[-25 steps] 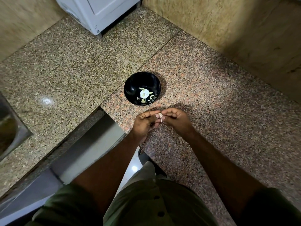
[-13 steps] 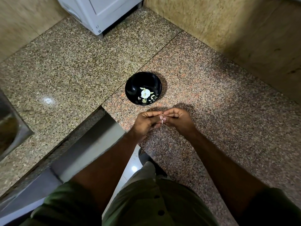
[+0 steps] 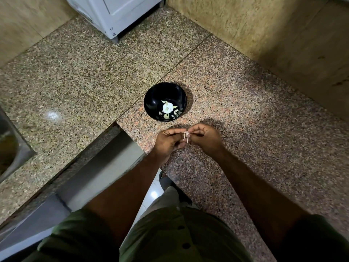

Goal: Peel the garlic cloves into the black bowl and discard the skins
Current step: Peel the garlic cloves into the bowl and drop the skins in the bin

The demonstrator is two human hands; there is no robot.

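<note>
Surface: speckled granite counter [image 3: 245, 103].
Hands: my left hand [image 3: 168, 143] and right hand [image 3: 204, 138] pinch one garlic clove [image 3: 186, 137], skin apparently part-stripped.
Progress: black bowl [image 3: 151, 99] holds several peeled pieces; skins undiscarded.

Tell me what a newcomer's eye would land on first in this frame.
First, the two hands meeting at the centre: the left hand and right hand together pinch a small garlic clove just above the speckled granite counter. Just beyond them, the black bowl sits on the counter, with pale garlic pieces bright against its dark inside.
</note>
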